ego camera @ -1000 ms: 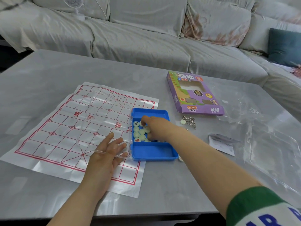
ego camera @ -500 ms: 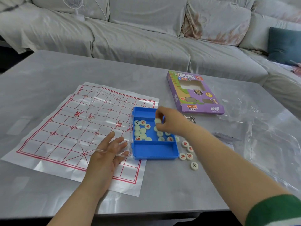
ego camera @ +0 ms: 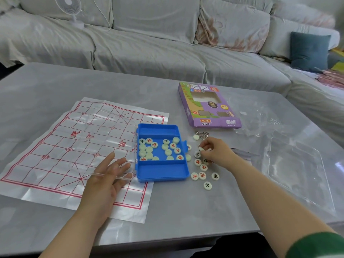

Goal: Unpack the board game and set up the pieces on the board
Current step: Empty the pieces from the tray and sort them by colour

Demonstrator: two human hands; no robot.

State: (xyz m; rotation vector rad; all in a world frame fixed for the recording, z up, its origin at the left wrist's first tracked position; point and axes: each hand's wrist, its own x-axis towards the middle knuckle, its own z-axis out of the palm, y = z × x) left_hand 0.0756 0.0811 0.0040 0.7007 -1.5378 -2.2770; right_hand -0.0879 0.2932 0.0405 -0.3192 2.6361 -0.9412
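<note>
Left hand (ego camera: 108, 175), fingers spread, steadies the clear lid (ego camera: 104, 131); right hand (ego camera: 217, 152) pinches one piece (ego camera: 202, 148) beside the blue case (ego camera: 162, 170) on the board (ego camera: 55, 155)'s right edge. Lay each face-up, clear of the board

Grey sofa (ego camera: 149, 53) behind grey table (ego camera: 55, 86); white fan (ego camera: 68, 6) on seat, left; teal cushion (ego camera: 309, 51) right.

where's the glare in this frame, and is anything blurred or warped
Head view: bright sheen washes the near edge of the glossy board and the clear plastic tray at right; head view: the clear lid under the left hand nearly vanishes; head view: the right hand and its pinched piece look slightly soft; head view: the wide lens bends sofa and table edges.
</note>
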